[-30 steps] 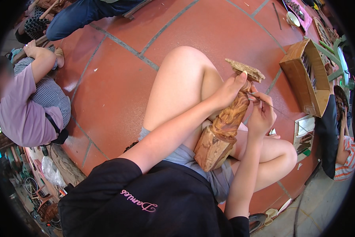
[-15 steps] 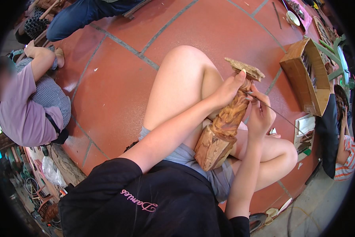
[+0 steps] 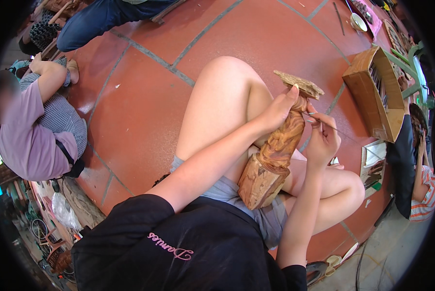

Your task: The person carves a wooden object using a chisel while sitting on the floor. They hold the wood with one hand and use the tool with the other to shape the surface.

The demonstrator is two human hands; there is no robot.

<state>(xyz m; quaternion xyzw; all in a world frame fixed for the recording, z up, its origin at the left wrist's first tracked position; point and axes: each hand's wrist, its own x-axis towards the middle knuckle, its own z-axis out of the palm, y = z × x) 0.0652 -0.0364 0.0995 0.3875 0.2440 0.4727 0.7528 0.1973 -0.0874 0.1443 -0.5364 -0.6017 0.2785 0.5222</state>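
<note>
We see a red tiled floor (image 3: 144, 106), a brown cardboard box (image 3: 364, 92) to our right. A carved wooden piece (image 3: 281, 143) lies on our lap (image 3: 223, 192); our left hand (image 3: 277, 113) clasps its upper end, our right hand (image 3: 324, 140) pinches a thin tool (image 3: 346, 135).

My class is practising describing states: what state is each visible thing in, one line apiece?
Carved wood: tilted, swirling middle, rough ends.
Left hand: gripping the carved wood near its far end.
Right hand: closed on the thin tool.
Thin tool: held, tip near the carved wood.
Cardboard box: open, slender pieces inside.
Clear plastic bag: crumpled.
</note>
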